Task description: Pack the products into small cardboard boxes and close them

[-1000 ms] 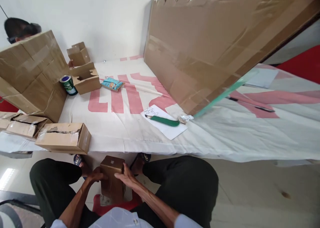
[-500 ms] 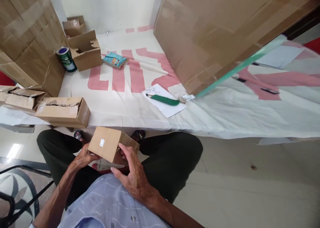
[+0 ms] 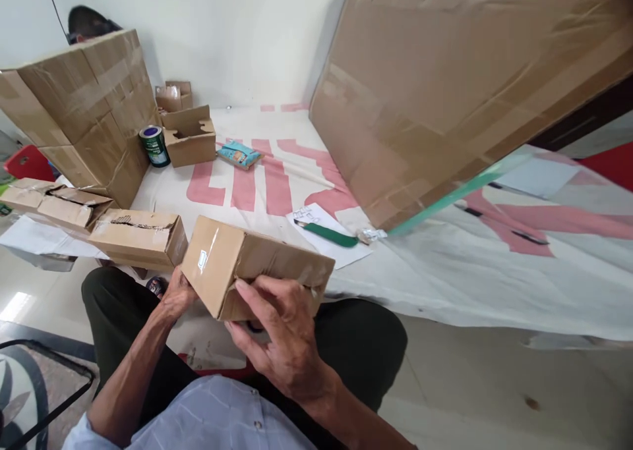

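Observation:
A brown cardboard box point(image 3: 212, 262) with a small white label on its end is held up above my lap, in front of the table edge. My left hand point(image 3: 179, 293) grips its left side from below, the fingers partly hidden behind it. My right hand point(image 3: 284, 335) is on the side facing me, thumb at the lower edge and fingers bent against the torn, taped seam. On the table beyond lies a green-handled knife point(image 3: 329, 234) on a sheet of white paper point(image 3: 349, 255).
Closed cardboard boxes point(image 3: 141, 236) line the table's left edge. Behind them stand a large taped carton point(image 3: 93, 101), a green can point(image 3: 154, 148), an open box point(image 3: 190, 147) and a blue packet point(image 3: 238, 153). A big cardboard panel point(image 3: 420, 87) leans at the right. Part of a person's head point(image 3: 89, 23) shows at the back.
Both hands have raised the box and turned it, so its long side now shows more. My view has tilted up, bringing the person's head at the back into sight.

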`<state>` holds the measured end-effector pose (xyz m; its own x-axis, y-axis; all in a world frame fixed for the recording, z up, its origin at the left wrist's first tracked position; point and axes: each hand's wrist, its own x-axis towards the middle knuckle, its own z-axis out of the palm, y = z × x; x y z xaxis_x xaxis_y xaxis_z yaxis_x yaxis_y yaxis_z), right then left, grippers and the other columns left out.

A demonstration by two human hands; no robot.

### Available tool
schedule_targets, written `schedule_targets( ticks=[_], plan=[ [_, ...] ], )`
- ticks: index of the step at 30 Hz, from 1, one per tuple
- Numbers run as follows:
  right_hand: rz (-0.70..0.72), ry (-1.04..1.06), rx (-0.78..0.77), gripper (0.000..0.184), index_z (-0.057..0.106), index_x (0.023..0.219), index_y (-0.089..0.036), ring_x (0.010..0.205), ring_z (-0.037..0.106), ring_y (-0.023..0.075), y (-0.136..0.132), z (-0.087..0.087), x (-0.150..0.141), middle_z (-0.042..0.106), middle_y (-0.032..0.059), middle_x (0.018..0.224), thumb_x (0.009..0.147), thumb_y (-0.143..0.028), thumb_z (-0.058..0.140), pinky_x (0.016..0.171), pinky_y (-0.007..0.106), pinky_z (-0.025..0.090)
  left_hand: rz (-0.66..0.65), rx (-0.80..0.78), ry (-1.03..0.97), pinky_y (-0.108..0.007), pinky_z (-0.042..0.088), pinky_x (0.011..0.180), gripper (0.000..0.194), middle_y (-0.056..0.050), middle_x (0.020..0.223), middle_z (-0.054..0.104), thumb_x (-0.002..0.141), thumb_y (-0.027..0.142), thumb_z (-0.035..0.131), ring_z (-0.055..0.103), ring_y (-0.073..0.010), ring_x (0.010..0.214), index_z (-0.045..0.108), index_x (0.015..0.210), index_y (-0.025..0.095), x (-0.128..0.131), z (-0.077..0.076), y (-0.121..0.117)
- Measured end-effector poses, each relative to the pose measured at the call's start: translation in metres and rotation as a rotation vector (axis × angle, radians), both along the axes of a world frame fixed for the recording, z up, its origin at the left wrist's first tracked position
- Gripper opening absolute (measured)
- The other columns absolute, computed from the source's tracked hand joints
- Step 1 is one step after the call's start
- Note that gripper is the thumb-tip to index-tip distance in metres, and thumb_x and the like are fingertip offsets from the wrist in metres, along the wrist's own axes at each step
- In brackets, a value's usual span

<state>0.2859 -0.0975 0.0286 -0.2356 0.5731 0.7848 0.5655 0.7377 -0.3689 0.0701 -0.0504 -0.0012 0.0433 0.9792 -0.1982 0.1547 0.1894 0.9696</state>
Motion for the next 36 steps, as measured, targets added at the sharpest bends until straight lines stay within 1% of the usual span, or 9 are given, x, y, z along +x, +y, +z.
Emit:
schedule_targets(
  ticks=[4,8,11,14,19,21,24,29,36],
  plan=[
    [-0.036,-0.016,-0.023,0.069,0.048,0.16,-0.032,0.105,0.063,0.0282,0.03,-0.015,0.009,0.062,0.0107,0.12,0.096,-0.024,0.071,0.092,0.048,0.056,0.02,0.031,-0.102,-0.044,0.059,0.095,0.058,-0.009,0.095,0.08,0.066,0.061,0.088,0.073,-0.033,0.103,0.077,0.104,0.017,0.015,-0.021,0.009],
    [-0.052,-0.005,-0.039,0.065,0.052,0.157,-0.031,0.113,0.063,0.0303,0.047,-0.034,0.021,0.062,0.0125,0.128,0.096,-0.021,0.071,0.096,0.051,0.057,-0.015,-0.014,-0.229,-0.046,0.057,0.103,0.08,-0.014,0.116,0.079,0.062,0.056,0.095,0.072,-0.0358,0.116,0.069,0.126,0.014,0.017,-0.031,0.01],
    [-0.077,0.022,-0.05,0.056,0.058,0.149,-0.029,0.113,0.064,0.0304,0.049,-0.039,0.029,0.063,0.0124,0.126,0.096,-0.022,0.071,0.097,0.053,0.058,-0.006,0.126,-0.241,-0.046,0.055,0.11,0.105,-0.018,0.141,0.069,0.062,0.054,0.098,0.067,-0.0362,0.131,0.053,0.149,0.016,0.01,-0.027,0.013],
    [-0.085,0.074,-0.069,0.044,0.064,0.138,-0.028,0.109,0.066,0.0285,0.047,-0.04,0.036,0.064,0.0104,0.119,0.095,-0.021,0.07,0.095,0.05,0.06,-0.067,0.336,-0.128,-0.047,0.049,0.119,0.124,-0.021,0.167,0.046,0.059,0.056,0.101,0.053,-0.039,0.147,0.041,0.162,0.02,-0.001,-0.018,0.026],
    [-0.057,0.125,-0.124,0.035,0.067,0.128,-0.025,0.112,0.067,0.0283,0.046,-0.042,0.054,0.066,0.0102,0.118,0.094,-0.023,0.067,0.095,0.048,0.06,-0.297,0.443,0.028,-0.052,0.047,0.121,0.133,-0.022,0.171,0.036,0.062,0.055,0.098,0.046,-0.0418,0.151,0.029,0.171,0.023,-0.007,-0.003,0.05],
    [-0.07,0.141,-0.144,0.036,0.066,0.131,-0.023,0.115,0.067,0.0297,0.048,-0.034,0.063,0.066,0.0115,0.121,0.095,-0.026,0.064,0.097,0.05,0.06,-0.297,0.52,0.139,-0.049,0.051,0.116,0.127,-0.02,0.169,0.037,0.064,0.048,0.096,0.048,-0.0403,0.148,0.03,0.17,0.024,-0.004,0.006,0.052],
    [-0.13,0.141,-0.017,0.041,0.064,0.137,-0.023,0.116,0.066,0.0307,0.052,-0.005,0.068,0.065,0.0129,0.125,0.097,-0.026,0.063,0.099,0.051,0.058,-0.216,0.664,0.339,-0.045,0.057,0.107,0.12,-0.018,0.165,0.038,0.066,0.04,0.092,0.045,-0.039,0.149,0.031,0.169,0.024,0.004,0.021,0.045],
    [-0.094,-0.161,0.173,0.034,0.069,0.129,-0.026,0.106,0.066,0.0277,0.062,0.044,0.046,0.071,0.0094,0.115,0.097,-0.015,0.065,0.095,0.049,0.056,-0.172,0.783,0.546,-0.047,0.06,0.104,0.119,-0.018,0.159,0.038,0.069,0.036,0.089,0.046,-0.0385,0.148,0.026,0.169,0.025,0.019,0.035,0.029],
    [-0.136,-0.439,0.122,0.02,0.076,0.111,-0.016,0.104,0.06,0.028,0.073,0.049,0.031,0.074,0.0135,0.107,0.1,-0.012,0.059,0.091,0.045,0.053,-0.173,0.797,0.565,-0.048,0.061,0.104,0.11,-0.019,0.158,0.038,0.076,0.037,0.084,0.054,-0.036,0.142,0.025,0.168,0.026,0.033,0.037,0.018]
  ],
)
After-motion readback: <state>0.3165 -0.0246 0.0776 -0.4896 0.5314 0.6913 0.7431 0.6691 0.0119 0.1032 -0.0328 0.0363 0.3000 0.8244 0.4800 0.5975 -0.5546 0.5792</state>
